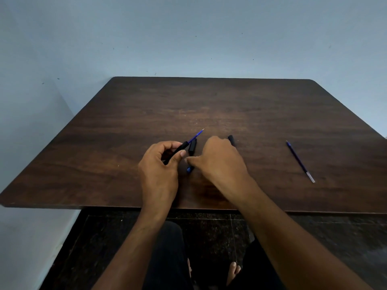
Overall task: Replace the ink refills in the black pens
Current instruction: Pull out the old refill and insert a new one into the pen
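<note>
Gripping a black pen barrel (pixel 178 150) with a blue refill (pixel 195 136) jutting from its far end, the left hand (pixel 160 166) hovers over the table (pixel 261 114) beside the right hand (pixel 219 162), whose fingers pinch a black piece (pixel 192 146), while a spare refill (pixel 300 162) lies well right.

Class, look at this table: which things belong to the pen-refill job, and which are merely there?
Belong: black pen barrel with blue refill in left hand; black pen piece; another black piece behind right hand; loose refill.
Merely there: table, wall.
</note>
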Tool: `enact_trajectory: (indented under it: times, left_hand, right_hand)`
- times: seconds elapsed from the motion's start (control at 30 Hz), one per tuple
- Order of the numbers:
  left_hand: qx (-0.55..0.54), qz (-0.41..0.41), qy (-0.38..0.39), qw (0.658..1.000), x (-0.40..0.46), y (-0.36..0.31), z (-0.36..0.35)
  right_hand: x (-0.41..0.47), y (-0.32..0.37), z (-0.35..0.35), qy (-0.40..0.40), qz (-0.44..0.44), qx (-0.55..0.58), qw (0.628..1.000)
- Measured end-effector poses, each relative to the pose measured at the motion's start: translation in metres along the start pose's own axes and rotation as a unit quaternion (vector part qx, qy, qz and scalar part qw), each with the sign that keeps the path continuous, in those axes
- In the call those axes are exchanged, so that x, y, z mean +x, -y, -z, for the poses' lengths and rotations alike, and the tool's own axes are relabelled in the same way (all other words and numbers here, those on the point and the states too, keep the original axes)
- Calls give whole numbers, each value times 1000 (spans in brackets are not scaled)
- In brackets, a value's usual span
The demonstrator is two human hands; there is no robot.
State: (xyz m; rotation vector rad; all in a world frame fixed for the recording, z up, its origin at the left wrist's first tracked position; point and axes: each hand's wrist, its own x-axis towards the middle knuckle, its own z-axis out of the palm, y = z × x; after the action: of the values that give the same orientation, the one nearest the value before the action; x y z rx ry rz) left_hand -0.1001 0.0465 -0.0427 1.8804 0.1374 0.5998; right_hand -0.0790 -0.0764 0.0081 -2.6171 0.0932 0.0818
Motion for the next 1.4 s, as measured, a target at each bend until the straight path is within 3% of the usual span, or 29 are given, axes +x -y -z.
enact_trajectory:
  times: [0.23,0.37,0.53,0.7,0.83,1.4]
  left_hand:
    - [-12,3,7,1000,-1,0,0]
    - [-11,7,5,1000,-1,0,0]
    - [-13,4,8,1000,0,0,-3]
    - [0,-6,22,1000,1,2,-4]
    - [12,-12,26,1000,1,2,-4]
    - [15,-17,28,999,0,4,-5]
  right_hand:
    - [2,9,-6,28,1,-42,999]
    - [7,-5,-2,43,-34,102,993]
    - [-1,-39,18,80,-65,470,877]
    - [3,-56,21,4,-23,609,793]
    - [5,-56,19,-8,15,673,739]
    - [4,-52,20,-2,40,623,781]
